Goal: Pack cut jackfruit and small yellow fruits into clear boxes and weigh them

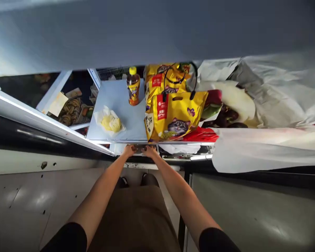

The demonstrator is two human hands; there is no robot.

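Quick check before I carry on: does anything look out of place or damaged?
The white sheet at right hangs loosely over the front, rather than lying flat. At left, the white panel has a dark, ragged mark, perhaps a chip. I see no obvious spill.

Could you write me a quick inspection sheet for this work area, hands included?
Surface: pale shelf board, holding an upright yellow-capped bottle and a pale yellow item in clear wrap.
Job's things: dark area just below the board's front edge, between the hands; too unclear to name.
Clutter: yellow bags printed with a cat, red plastic beside them, white sheeting at picture right.
Grippers: bare left hand and right hand, close together; grip hidden.
Cables: black cord looping over the bags; cable or handle, cannot tell.
Surroundings: brownish produce at picture left.
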